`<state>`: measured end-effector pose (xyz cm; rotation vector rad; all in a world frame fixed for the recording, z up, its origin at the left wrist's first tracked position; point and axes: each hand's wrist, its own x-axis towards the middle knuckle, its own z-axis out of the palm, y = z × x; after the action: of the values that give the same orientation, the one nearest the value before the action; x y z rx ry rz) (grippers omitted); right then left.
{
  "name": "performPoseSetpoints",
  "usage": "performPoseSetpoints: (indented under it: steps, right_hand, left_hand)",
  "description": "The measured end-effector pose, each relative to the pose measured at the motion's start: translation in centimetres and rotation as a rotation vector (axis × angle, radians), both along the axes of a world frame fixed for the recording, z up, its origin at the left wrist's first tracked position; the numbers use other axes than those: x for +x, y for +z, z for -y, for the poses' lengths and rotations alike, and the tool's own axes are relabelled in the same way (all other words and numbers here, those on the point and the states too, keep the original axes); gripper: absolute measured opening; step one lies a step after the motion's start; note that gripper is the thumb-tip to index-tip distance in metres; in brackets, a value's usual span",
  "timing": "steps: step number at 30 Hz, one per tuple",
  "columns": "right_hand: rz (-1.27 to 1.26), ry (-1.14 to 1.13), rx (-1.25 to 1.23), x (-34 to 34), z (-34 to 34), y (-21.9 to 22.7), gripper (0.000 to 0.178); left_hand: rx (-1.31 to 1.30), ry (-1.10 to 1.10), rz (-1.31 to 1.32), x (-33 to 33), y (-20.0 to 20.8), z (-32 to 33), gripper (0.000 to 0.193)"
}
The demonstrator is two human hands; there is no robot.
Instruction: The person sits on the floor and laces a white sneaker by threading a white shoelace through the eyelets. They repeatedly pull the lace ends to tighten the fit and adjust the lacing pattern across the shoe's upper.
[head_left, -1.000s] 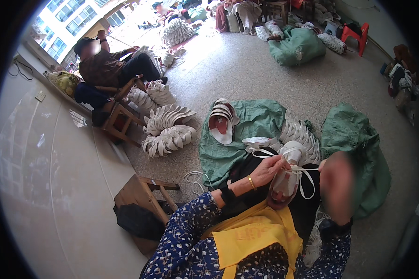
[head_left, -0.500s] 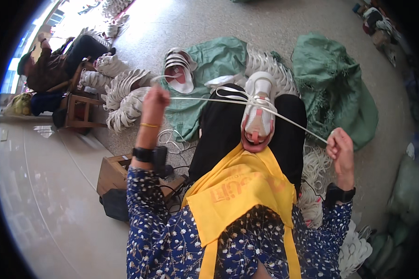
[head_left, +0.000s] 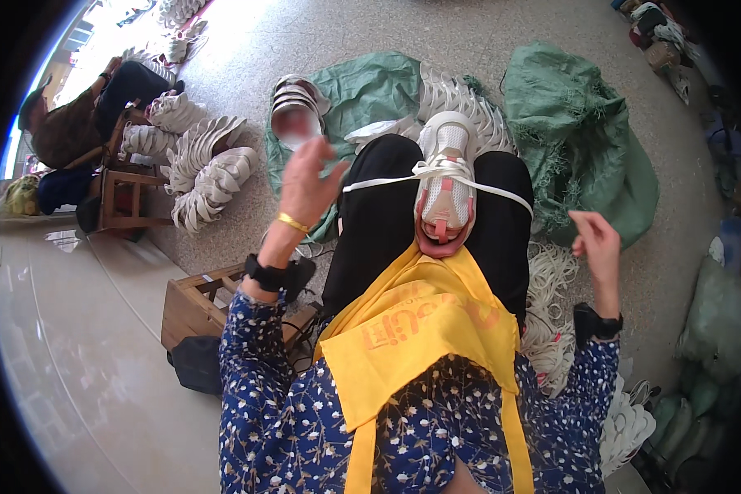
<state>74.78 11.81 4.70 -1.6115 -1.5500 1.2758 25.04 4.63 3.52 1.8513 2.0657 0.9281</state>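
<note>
A white mesh sneaker (head_left: 446, 181) with pink trim lies between my knees, its toe pointing away and its heel against my yellow apron (head_left: 420, 329). Its white shoelace (head_left: 502, 193) is crossed over the front of the shoe, and the two ends trail across my black-trousered thighs. My left hand (head_left: 308, 188) hovers left of the left lace end, thumb and fingers apart, holding nothing. Off to the right of my right knee, my right hand (head_left: 598, 240) is raised with its index finger stretched out and the others loosely bent. No lace shows in it.
Stacked white shoe pieces (head_left: 210, 177) stand at the left by a wooden stool (head_left: 132, 193), near another seated person (head_left: 66, 132). Nested shoe uppers (head_left: 298, 99) rest on green cloth (head_left: 370, 78). A green sack (head_left: 576, 140) lies right; a lace pile (head_left: 549, 313) sits beside my right thigh.
Both hands have let go of the shoelace, which was stretched taut between them and now lies slack over my thighs. My left hand has come in toward the shoe and opened.
</note>
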Motion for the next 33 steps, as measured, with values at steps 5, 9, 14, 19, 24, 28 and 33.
performPoseSetpoints:
  steps: [5,9,14,19,24,28,33]
  right_hand:
    - [-0.089,0.164,0.036,-10.6,-0.1,1.3,0.018]
    - [-0.017,0.266,0.101,-14.3,-0.3,1.3,0.021]
    - [0.146,0.329,0.347,-15.2,-0.8,0.6,0.015]
    - [0.155,0.350,0.398,-15.6,-0.5,0.5,0.012]
    - [0.133,0.381,0.283,-15.1,0.4,1.0,0.017]
    - [0.067,0.365,0.244,-14.8,0.5,0.3,0.017]
    - [0.005,0.395,0.185,-13.7,1.2,0.4,0.017]
  left_hand:
    - [0.053,-0.394,0.108,6.7,1.4,-2.3,0.023]
    - [0.085,-0.467,0.054,7.3,-0.7,-3.9,0.023]
    - [-0.198,-0.515,0.401,7.0,-0.2,-5.0,0.017]
    - [-0.411,-0.572,0.756,6.4,-1.0,-6.0,0.007]
    - [-0.141,-0.576,0.147,7.4,-0.1,-6.6,0.018]
    - [-0.250,-0.548,0.235,6.9,0.2,-7.1,0.020]
    - [-0.136,-0.546,0.284,6.5,-0.8,-6.8,0.020]
